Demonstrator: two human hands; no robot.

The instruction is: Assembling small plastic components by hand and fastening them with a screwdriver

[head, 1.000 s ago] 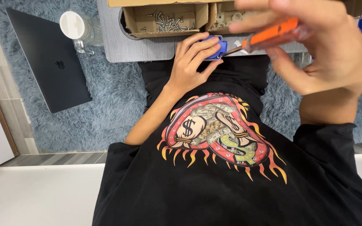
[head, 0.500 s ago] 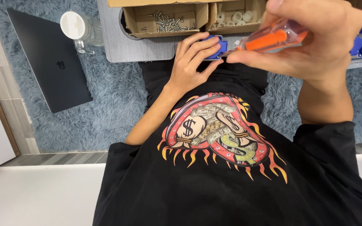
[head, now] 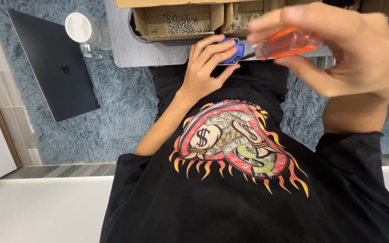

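Left hand (head: 205, 67) gripping small blue part (head: 228, 49) at near edge of grey table (head: 127, 49), fingers closed around it. Right hand (head: 347, 54) pinching orange screwdriver (head: 284, 44), tip touching blue part, just below cardboard screw box (head: 176, 20).

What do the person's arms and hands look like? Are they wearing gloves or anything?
No gloves. Both the left hand and the right hand are bare, with no rings, watch or bracelet showing. The forearms are bare too. The black T-shirt has short sleeves that end near the elbows, and a picture of money bags with orange flames on the front.
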